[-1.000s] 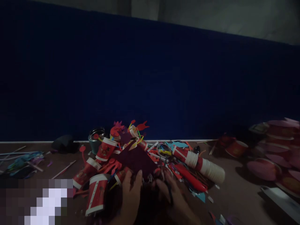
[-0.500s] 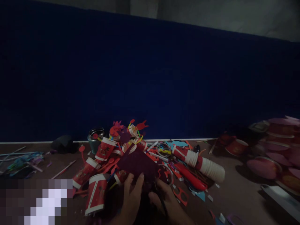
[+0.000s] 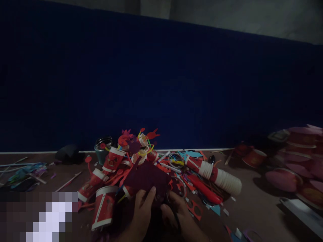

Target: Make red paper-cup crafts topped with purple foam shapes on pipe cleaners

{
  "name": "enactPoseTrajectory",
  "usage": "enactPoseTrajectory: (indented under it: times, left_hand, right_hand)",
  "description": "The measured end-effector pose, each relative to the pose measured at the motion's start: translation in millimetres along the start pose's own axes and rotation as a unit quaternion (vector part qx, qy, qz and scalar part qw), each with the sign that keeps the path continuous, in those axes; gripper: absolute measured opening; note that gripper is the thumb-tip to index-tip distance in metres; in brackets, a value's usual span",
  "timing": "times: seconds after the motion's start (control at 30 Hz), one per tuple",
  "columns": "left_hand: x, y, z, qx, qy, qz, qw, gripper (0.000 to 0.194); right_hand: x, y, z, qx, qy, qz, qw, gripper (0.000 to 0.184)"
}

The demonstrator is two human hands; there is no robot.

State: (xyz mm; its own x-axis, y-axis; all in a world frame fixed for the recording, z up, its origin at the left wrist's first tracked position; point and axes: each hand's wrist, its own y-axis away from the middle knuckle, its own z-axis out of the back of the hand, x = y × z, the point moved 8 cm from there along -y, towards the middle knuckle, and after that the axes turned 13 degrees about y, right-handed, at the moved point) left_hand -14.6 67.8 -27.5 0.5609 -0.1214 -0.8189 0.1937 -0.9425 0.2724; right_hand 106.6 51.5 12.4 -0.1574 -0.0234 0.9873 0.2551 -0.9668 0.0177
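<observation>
My left hand [image 3: 142,210] is closed on a sheet of dark purple paper [image 3: 146,176], the thumb lying on top near its lower edge. My right hand [image 3: 180,211] is closed at the paper's right lower edge, around what looks like a pair of dark-handled scissors [image 3: 177,222]. Most of the scissors are hidden by the fingers and the dim light. Just left of my left hand stands a red and white paper cup [image 3: 104,206]. Behind the paper lies a heap of red cups with paper shapes and coloured straws [image 3: 136,148] stuck on them.
A stack of paper cups [image 3: 219,178] lies to the right, beside a red tool or pen-like object [image 3: 205,190] and red paper scraps [image 3: 194,209]. A dark jar [image 3: 103,144] stands at the back. Pink and red cup pieces [image 3: 300,158] fill the far right. A blue panel [image 3: 161,84] borders the table.
The fingers of my left hand have curled in slightly on the purple paper. My right hand has shifted a little at the paper's edge. The surrounding things stay put.
</observation>
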Motion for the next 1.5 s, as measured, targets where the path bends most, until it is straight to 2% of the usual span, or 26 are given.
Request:
enactPoseTrajectory:
  times: [0.1, 0.3, 0.53, 0.7, 0.9, 1.17, 1.5]
  left_hand:
    - [-1.1, 0.3, 1.5, -0.015, 0.000, -0.010, 1.000, 0.044]
    - [-7.5, 2.6, -2.2, -0.014, -0.002, -0.022, 1.000, 0.044]
    - [-4.3, 7.4, -7.0, -0.004, -0.027, 0.026, 0.999, 0.046]
    - [-2.5, 3.4, -2.4, -0.013, -0.045, 0.013, 0.999, 0.046]
    - [0.8, 3.5, -4.4, 0.010, -0.051, 0.019, 0.998, 0.047]
    - [1.9, 5.1, -7.9, 0.012, -0.021, 0.037, 0.999, 0.049]
    - [-4.6, 1.3, -4.9, 0.012, -0.043, 0.002, 0.999, 0.048]
  right_hand:
    - [-3.3, -1.5, 1.1, -0.006, 0.004, 0.015, 1.000, 0.034]
    - [1.2, -1.8, 2.9, -0.011, 0.013, -0.001, 1.000, 0.035]
    - [-1.2, -0.7, 2.5, -0.020, 0.002, -0.019, 1.000, 0.039]
    - [-0.8, -0.6, 4.1, -0.021, 0.012, -0.021, 0.999, 0.038]
    - [2.5, -1.3, 5.8, -0.027, 0.010, -0.014, 0.999, 0.036]
    - [1.3, 0.4, 8.1, -0.039, 0.034, -0.014, 0.999, 0.036]
    - [0.7, -1.0, 7.3, -0.029, 0.031, -0.022, 0.999, 0.037]
